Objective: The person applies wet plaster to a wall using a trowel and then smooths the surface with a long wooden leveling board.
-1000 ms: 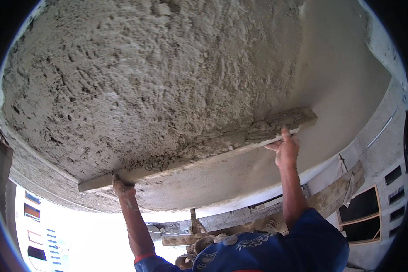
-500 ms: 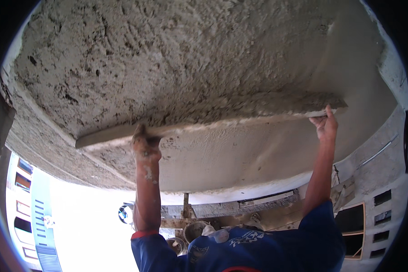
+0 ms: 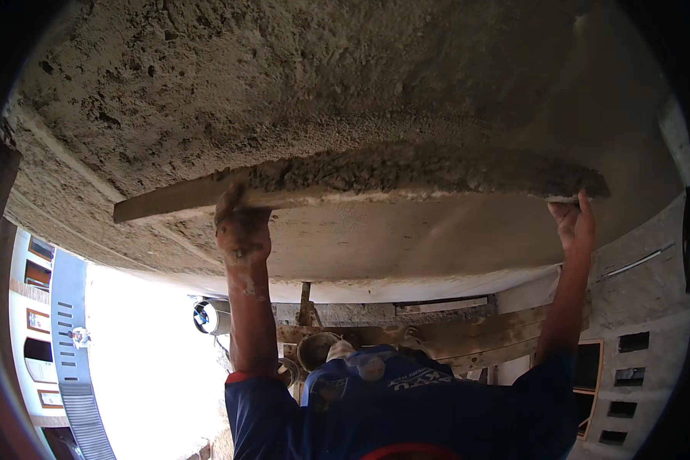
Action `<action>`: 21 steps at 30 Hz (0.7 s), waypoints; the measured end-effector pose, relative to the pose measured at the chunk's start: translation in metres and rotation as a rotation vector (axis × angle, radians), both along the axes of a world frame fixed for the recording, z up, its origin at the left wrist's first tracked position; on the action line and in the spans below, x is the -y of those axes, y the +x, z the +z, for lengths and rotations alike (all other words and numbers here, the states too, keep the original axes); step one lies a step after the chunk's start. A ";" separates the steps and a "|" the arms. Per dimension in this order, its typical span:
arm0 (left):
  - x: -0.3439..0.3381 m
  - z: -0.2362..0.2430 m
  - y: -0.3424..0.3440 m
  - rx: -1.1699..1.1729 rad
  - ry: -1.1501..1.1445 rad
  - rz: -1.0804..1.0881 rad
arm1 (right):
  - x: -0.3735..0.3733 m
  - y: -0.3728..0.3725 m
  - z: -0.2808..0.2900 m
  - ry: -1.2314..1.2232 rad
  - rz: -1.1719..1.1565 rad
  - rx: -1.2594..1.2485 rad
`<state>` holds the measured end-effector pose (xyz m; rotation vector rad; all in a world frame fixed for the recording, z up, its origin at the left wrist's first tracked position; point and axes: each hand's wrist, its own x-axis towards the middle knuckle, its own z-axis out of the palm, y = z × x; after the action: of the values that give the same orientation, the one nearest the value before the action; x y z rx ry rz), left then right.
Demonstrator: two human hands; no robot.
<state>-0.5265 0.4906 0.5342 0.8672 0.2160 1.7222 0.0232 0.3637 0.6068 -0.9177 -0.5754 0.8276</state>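
Note:
A long straightedge board lies across the wet grey plaster wall, its right end slightly higher than its left. Dark wet mortar is heaped along its upper side from the middle to the right end. Near the board's left end, my left hand, smeared with plaster, is closed around its lower edge. My right hand grips the right end from below, with a finger up against the edge. Above the board the plaster is rough and pitted; below, it looks smoother.
Below the wall, wooden scaffold planks run across. A mortar-stained bucket stands beside them, with a white round container to its left. A wall with small square openings stands at right. Another building shows at far left.
The board's left end has risen in the picture and the board has shifted relative to my view. The mortar along it looks thicker. Both hands keep their hold; the view has tilted and darkened.

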 end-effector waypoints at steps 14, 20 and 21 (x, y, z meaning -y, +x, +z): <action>0.163 -0.172 -0.111 -0.145 -0.444 0.449 | 0.053 -0.092 -0.194 -0.388 0.599 -0.437; 0.284 -0.172 -0.143 -0.009 -0.472 0.498 | 0.042 -0.125 -0.254 -0.610 0.879 -0.530; 0.321 -0.182 -0.166 0.014 -0.508 0.541 | 0.039 -0.135 -0.262 -0.613 0.950 -0.548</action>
<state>-0.6929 0.1698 0.3527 0.4354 0.9028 2.0285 -0.1122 0.3248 0.3450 -0.8823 -0.2394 2.1189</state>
